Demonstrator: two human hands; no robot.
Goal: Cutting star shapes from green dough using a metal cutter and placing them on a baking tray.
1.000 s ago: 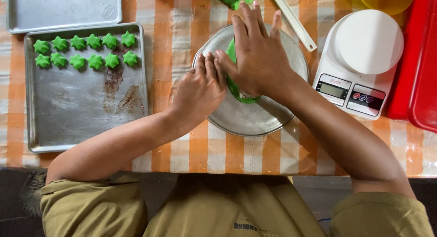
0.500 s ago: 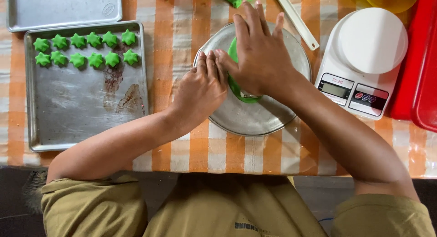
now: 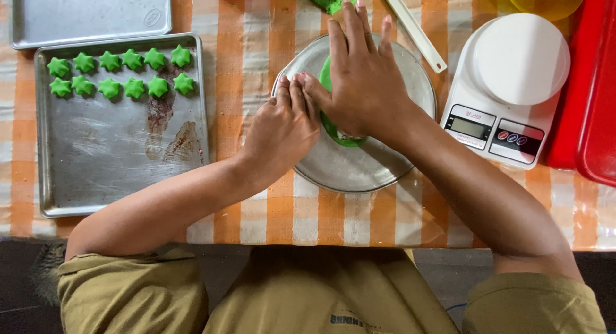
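Pressing green dough (image 3: 335, 130) flat on the round metal plate (image 3: 359, 170).
Right hand (image 3: 362, 77) lies open-palmed on it; left hand (image 3: 282, 125) fingers curl at its edge, probably steadying. Even pressure keeps thickness uniform.

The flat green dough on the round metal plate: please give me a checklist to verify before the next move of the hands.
1. Flat green dough lies on the round metal plate: ok.
2. Right hand presses flat on the dough: ok.
3. Left hand rests at the plate's left rim: ok.
4. Rectangular metal baking tray has free room below the green star pieces: ok.
5. Dough evenly thick: cannot tell, hand covers it.
6. White kitchen scale stands apart from the plate: ok.
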